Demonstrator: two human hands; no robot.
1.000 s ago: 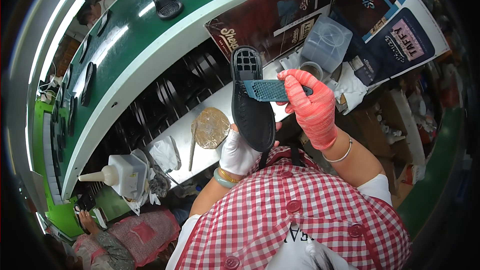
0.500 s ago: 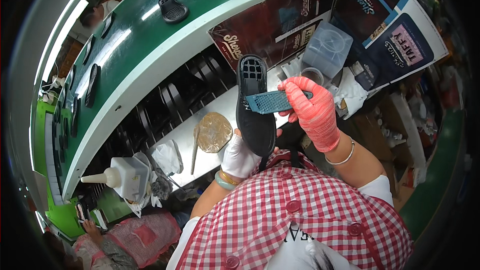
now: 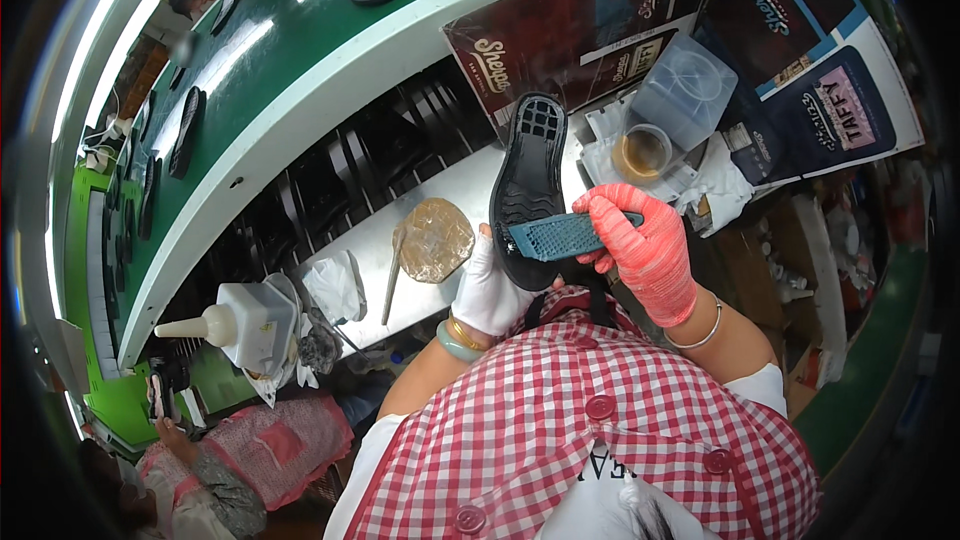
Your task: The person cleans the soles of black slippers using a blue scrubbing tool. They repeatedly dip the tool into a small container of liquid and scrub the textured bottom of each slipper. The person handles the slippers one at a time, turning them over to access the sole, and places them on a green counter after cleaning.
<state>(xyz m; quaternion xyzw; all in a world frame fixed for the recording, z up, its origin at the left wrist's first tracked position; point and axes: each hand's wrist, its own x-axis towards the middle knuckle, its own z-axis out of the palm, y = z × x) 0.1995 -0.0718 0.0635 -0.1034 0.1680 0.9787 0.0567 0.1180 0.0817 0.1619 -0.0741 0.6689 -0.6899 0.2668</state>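
A black shoe sole (image 3: 530, 165), with a grid of square hollows at its far end and wavy ridges in the middle, stands out from my left hand (image 3: 488, 290). That hand, in a white glove, is closed around the sole's near end. My right hand (image 3: 648, 255), in a coral-red knit glove, pinches a flat blue-grey strip (image 3: 562, 237) with a dotted texture; its exact kind is unclear. The strip's free end lies over the near part of the sole, where small whitish specks show. Whether it touches the sole I cannot tell.
A metal ledge holds a round brown pad (image 3: 432, 240) with a thin stick (image 3: 394, 280), a white nozzle bottle (image 3: 258, 328), a cup of amber liquid (image 3: 642, 153) and a clear box (image 3: 690, 90). Soles lie on the green belt (image 3: 265, 60). Another person (image 3: 210, 470) sits lower left.
The strip has slid along the sole toward me, baring the wavy ridges. In the picture, the sole and both hands sit further right, and the amber cup shows more fully.
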